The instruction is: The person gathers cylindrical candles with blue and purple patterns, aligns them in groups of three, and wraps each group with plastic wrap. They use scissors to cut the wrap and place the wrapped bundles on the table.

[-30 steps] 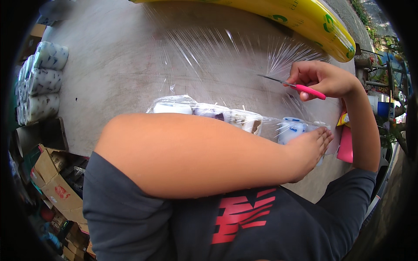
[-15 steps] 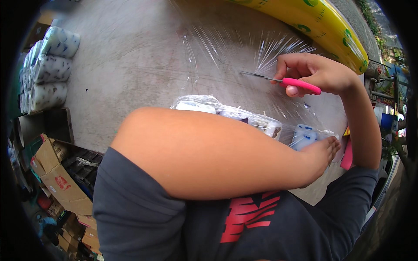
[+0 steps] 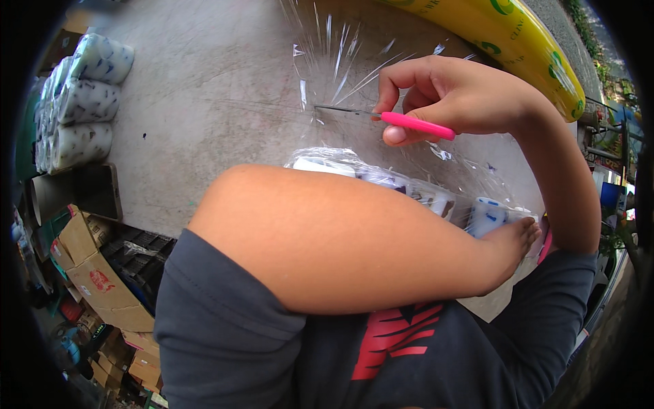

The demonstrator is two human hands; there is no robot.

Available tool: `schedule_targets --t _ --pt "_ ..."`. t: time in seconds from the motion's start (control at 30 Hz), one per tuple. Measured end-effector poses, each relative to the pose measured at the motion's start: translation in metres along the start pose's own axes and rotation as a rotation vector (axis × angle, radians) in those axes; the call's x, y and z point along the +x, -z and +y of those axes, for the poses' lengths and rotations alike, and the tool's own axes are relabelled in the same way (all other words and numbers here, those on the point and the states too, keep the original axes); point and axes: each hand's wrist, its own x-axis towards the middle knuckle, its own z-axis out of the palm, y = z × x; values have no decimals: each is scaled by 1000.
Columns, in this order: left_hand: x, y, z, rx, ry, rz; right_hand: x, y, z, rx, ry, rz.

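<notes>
My right hand (image 3: 453,95) grips pink-handled scissors (image 3: 417,125), the thin metal blades pointing left into stretched clear plastic film (image 3: 334,65). Creases fan through the film around the blades. Below lies a row of white cylindrical items (image 3: 436,196) with blue and brown patterns, covered in film. My left forearm crosses in front and hides part of that row. At the row's right end, my left hand (image 3: 511,247) lies against a blue-marked white cylinder (image 3: 487,215), its fingers stretched out and close together.
A large yellow cling-film roll (image 3: 507,41) lies along the table's far right edge. Film-wrapped packs of patterned cylinders (image 3: 88,102) are stacked on the left of the grey table (image 3: 177,129). Cardboard boxes (image 3: 105,273) and a black crate (image 3: 139,255) stand at lower left.
My right hand has moved left with the scissors, carrying the blades farther across the film. The film's creases have shifted left too. My left hand stays by the row's right end.
</notes>
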Motion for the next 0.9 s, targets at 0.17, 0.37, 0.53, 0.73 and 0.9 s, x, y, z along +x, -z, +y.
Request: schedule_targets --t 0.17,0.37,0.53,0.73,0.9 --pt "7 -8 3 0 9 -1 12 -4 -24 -33 -48 -40" --pt "-2 0 2 -4 10 2 28 -10 -34 -145 49 5" --pt "-2 17 -7 9 -68 -161 26 -4 -39 -131 183 32" --pt "-5 -9 1 -1 63 124 -79 16 10 -211 272 423" --pt "-10 -1 -3 -5 44 124 -176 -3 85 -712 -120 810"
